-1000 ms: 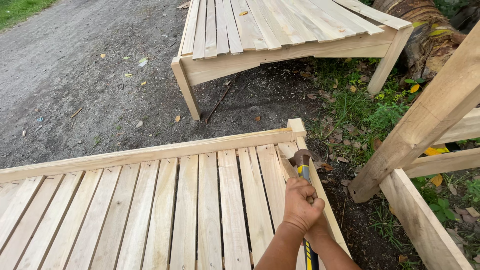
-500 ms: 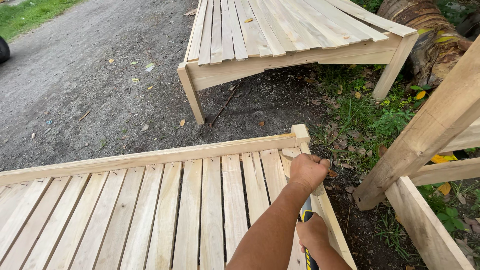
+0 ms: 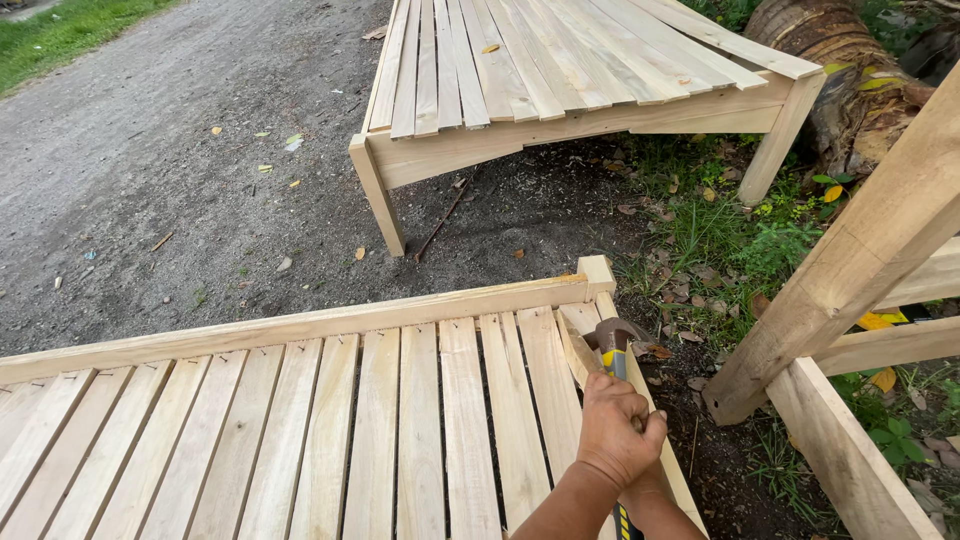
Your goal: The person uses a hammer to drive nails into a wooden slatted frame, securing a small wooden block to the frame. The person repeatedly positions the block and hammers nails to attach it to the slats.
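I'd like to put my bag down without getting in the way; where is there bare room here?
The near slatted frame lies bare left of the hands. The far slatted frame holds only a leaf. The gravel between them is open. It is crowded at the hammer corner beside the leaning beam.

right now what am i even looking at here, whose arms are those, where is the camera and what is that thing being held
The picture comes from a camera worn on a person's head, looking down at their own bare hands. There is no machine here. Both hands come in from the bottom edge and are bunched together: the left hand is on top, and the right hand is mostly hidden beneath it. Both appear to grip the handle of a hammer, whose dark metal head sits at the near corner of a slatted wooden frame, against a loose slat lying at an angle there. A second slatted frame on legs stands farther off on gravel ground. To the right are thick wooden beams, grass and fallen leaves.
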`<state>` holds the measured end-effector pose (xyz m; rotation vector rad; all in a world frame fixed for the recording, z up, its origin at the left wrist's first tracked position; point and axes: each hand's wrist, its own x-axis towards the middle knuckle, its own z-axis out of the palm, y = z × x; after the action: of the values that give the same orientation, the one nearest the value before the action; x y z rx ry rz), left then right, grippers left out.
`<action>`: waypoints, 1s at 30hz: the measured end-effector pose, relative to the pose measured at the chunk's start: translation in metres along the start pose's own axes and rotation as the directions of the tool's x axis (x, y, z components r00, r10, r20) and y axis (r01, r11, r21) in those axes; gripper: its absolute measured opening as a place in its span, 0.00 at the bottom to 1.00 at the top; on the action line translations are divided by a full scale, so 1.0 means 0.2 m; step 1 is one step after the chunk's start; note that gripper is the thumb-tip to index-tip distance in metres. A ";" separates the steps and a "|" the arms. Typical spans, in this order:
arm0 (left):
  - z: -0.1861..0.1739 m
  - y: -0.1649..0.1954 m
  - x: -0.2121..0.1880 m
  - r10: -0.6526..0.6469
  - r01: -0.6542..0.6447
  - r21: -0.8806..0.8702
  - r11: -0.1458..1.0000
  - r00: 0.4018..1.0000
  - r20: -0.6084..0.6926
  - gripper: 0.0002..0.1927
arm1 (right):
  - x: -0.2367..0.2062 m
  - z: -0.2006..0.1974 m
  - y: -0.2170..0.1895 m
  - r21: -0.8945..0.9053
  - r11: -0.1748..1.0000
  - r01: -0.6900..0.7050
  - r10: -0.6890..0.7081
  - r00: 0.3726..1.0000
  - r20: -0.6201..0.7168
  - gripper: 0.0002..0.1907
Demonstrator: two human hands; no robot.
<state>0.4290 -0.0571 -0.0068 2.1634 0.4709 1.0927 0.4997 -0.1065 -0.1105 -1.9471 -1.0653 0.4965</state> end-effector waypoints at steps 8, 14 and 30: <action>-0.05 0.03 0.35 -0.310 0.300 -0.114 0.947 0.946 -0.089 0.17 | -0.07 -0.07 -0.29 0.175 0.573 -0.801 0.793 0.595 0.128 0.12; -0.06 0.13 0.69 -0.677 0.699 0.025 0.715 0.682 0.277 0.16 | -0.10 -0.11 -0.41 0.124 0.628 -0.769 0.755 0.640 0.143 0.10; -0.66 -0.36 0.87 -0.605 0.599 -0.688 0.410 0.743 0.287 0.22 | -0.08 -0.10 -0.46 0.191 0.534 -0.824 0.817 0.561 0.136 0.09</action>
<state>0.4228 0.1463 0.0990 1.0736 0.6057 0.6714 0.4588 -0.1028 -0.0240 -2.1325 0.0223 1.1130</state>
